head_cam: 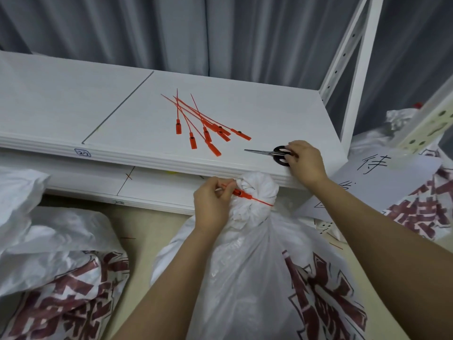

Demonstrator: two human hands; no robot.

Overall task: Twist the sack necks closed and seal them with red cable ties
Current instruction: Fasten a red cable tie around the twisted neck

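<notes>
Under the left hand (212,204), the twisted sack neck (255,190) is bunching up into a knot, with a red cable tie (245,194) running round it. Thumb and fingertips are pinching the tie right at its lock, on the hand's inner side. The tie's thin tail is poking out past the neck, towards the right forearm. The sack (257,278) itself is standing below both wrists.

Beneath the right hand (305,160), scissors (272,153) are lying on the shelf (73,106). Fingers are curling over the black handles, and the closed blades are pointing away to that hand's left. Spare ties (206,123) are lying further out, beyond both hands.

Risks, as I judge them:
- Neck untwisting if the left pinch is easing off before the tie is pulled snug.
- Blades snagging the thin plastic, or cutting the loop instead of the tail, since both are sitting close together.
- Scissors slipping off the shelf edge, since they are lying close to it.

Hard to make out:
- Whether the lock is fully cinched, as the fingers are covering it.
- Whether the right fingers are going through the handle loops or only over them.
- The tie's back half, which is hiding behind the neck.
- Another sack (61,266), left of the left arm, is getting cut off, so I cannot tell if its neck is tied.
</notes>
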